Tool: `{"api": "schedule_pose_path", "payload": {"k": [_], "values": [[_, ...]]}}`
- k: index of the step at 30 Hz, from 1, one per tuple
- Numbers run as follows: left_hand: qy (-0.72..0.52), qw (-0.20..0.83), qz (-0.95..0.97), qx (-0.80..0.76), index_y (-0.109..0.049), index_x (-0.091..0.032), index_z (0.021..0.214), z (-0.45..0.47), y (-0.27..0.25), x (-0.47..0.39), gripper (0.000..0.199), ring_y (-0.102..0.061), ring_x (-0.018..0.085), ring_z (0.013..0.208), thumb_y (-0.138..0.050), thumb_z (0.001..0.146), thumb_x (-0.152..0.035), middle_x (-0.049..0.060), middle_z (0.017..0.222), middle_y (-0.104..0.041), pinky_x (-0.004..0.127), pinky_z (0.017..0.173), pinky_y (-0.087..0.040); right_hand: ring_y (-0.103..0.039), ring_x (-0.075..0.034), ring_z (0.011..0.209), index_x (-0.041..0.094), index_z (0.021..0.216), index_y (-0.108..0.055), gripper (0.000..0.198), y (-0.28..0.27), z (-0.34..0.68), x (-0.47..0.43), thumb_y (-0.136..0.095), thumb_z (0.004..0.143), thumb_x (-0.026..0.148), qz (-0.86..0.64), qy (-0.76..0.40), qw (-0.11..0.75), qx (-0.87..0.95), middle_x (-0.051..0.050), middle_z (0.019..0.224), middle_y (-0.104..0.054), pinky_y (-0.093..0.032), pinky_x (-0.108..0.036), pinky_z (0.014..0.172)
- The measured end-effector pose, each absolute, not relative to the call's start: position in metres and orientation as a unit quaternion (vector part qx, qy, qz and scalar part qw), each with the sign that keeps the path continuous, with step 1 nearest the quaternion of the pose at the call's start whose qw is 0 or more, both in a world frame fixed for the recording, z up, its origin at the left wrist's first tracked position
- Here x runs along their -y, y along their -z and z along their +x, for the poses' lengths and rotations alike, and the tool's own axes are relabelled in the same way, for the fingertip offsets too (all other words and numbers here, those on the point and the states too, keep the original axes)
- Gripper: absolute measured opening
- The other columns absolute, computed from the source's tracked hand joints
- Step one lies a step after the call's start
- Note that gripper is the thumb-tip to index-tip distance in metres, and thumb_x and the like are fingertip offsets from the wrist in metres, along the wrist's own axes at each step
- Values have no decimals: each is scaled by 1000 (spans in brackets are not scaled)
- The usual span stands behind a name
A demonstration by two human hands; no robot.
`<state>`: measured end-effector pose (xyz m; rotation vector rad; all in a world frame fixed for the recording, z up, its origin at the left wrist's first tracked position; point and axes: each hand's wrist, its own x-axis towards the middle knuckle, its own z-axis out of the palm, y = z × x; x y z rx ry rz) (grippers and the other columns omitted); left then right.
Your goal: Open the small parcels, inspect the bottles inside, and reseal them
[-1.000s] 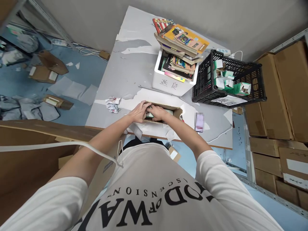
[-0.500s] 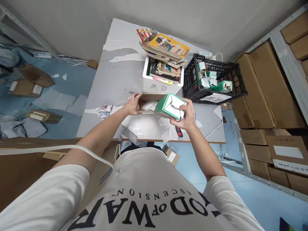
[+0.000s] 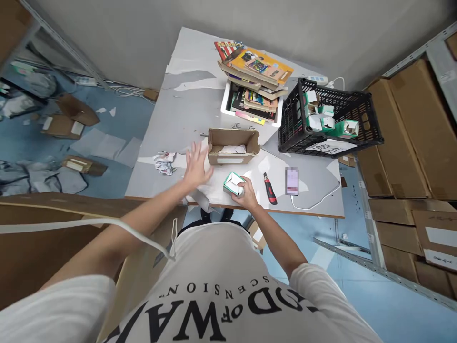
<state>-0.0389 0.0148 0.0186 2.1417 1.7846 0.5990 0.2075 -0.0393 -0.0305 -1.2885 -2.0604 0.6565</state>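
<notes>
Near the table's front edge, my right hand (image 3: 247,194) is closed around a small green-and-white box (image 3: 233,183), its white flap end facing up. My left hand (image 3: 197,166) is spread open, with nothing in it, at the left side of an open brown cardboard box (image 3: 231,160). White crumpled paper (image 3: 233,149) lies inside that cardboard box. A red and black utility knife (image 3: 270,189) rests on the table to the right of my right hand. To the left of my left hand lies a crumpled printed paper (image 3: 164,163).
Behind the cardboard box stands a white bin (image 3: 224,105) heaped with books (image 3: 262,69). A black crate (image 3: 294,140) holding several green-and-white boxes is at the back right. A phone (image 3: 292,181) with a white cable lies right of the knife. Cardboard boxes (image 3: 400,138) fill the right-hand shelf.
My right hand has drawn the green-and-white box out of the cardboard box and toward me. My left hand has let go of the cardboard box and spread its fingers.
</notes>
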Motion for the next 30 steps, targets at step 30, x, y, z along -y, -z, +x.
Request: {"api": "schedule_pose_path", "payload": {"k": [30], "values": [[-44, 179, 837, -515, -54, -19, 114, 41, -31, 2, 44, -51, 31, 104, -57, 78, -43, 13, 111, -55, 43, 82, -44, -49, -24, 107, 12, 133, -44, 51, -43, 220, 19, -45, 83, 13, -490, -203, 75, 844, -14, 123, -53, -42, -36, 93]]}}
